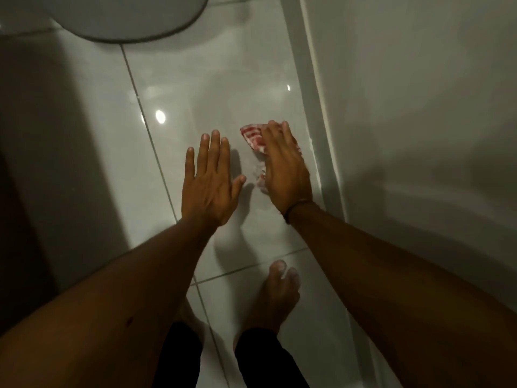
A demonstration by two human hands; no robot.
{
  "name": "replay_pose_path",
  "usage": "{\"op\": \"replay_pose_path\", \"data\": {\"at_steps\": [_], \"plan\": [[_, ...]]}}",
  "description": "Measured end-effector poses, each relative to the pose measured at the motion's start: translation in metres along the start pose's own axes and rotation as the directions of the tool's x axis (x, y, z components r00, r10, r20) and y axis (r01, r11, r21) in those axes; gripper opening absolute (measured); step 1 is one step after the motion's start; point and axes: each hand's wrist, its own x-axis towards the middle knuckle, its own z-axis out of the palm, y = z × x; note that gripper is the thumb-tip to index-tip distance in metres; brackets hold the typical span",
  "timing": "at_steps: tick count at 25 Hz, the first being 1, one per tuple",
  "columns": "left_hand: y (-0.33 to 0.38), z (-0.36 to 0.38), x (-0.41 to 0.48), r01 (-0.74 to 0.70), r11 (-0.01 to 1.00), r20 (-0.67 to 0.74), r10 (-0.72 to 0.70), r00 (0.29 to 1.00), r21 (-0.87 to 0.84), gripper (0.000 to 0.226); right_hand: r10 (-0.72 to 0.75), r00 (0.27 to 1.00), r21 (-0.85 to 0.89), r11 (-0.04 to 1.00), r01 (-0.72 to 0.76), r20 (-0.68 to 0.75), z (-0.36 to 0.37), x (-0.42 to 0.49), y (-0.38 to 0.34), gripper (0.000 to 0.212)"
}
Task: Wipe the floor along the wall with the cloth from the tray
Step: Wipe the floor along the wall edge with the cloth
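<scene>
A red and white cloth (253, 137) lies on the glossy white tiled floor (212, 79), close to the skirting of the wall (419, 107) on the right. My right hand (285, 169) presses flat on top of the cloth and covers most of it; only its left edge shows. My left hand (208, 177) rests just left of the cloth, flat above or on the tile, fingers spread, holding nothing. The tray is not in view.
A white skirting strip (316, 107) runs along the foot of the wall. A round grey-rimmed object (126, 21) sits at the top left. A dark vertical surface (33, 163) borders the left side. My bare feet (275, 298) stand on the tiles below my hands.
</scene>
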Motion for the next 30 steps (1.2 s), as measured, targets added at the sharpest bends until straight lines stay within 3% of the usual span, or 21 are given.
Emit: {"op": "replay_pose_path", "data": {"at_steps": [1, 3, 6, 12, 17, 20, 26, 30], "plan": [[-0.005, 0.014, 0.007, 0.001, 1.0, -0.013, -0.001, 1.0, 0.002, 0.089, -0.012, 0.996, -0.118, 0.993, 0.022, 0.085, 0.018, 0.007, 0.006, 0.109], [-0.013, 0.039, 0.015, 0.013, 1.0, -0.028, -0.014, 1.0, -0.011, 0.089, -0.069, 0.976, -0.292, 0.948, 0.129, 0.206, 0.054, 0.007, 0.016, 0.099], [-0.019, 0.067, 0.016, 0.024, 1.0, -0.071, -0.024, 0.997, -0.004, 0.088, -0.16, 0.98, -0.338, 0.921, 0.192, 0.12, 0.08, 0.0, 0.033, 0.076], [-0.024, 0.087, 0.02, 0.012, 1.0, -0.222, -0.008, 0.975, 0.019, 0.084, -0.284, 0.957, -0.334, 0.899, 0.285, 0.051, 0.076, 0.025, 0.052, 0.07], [-0.028, 0.092, 0.019, 0.004, 0.999, -0.25, 0.005, 0.968, 0.034, 0.085, -0.163, 0.984, -0.296, 0.945, 0.135, -0.071, 0.054, 0.083, 0.05, 0.067], [-0.03, 0.094, 0.018, 0.009, 0.999, -0.26, 0.003, 0.965, 0.042, 0.085, -0.181, 0.978, -0.288, 0.947, 0.143, -0.108, 0.05, 0.098, 0.055, 0.064], [-0.029, 0.094, 0.018, 0.006, 0.999, -0.256, 0.003, 0.967, 0.036, 0.085, -0.014, 0.992, -0.269, 0.963, -0.019, -0.122, 0.049, 0.075, 0.065, 0.068], [-0.03, 0.093, 0.018, 0.001, 1.0, -0.247, 0.004, 0.969, 0.022, 0.085, -0.025, 0.994, -0.238, 0.971, -0.001, -0.103, 0.049, 0.051, 0.075, 0.069]]}}
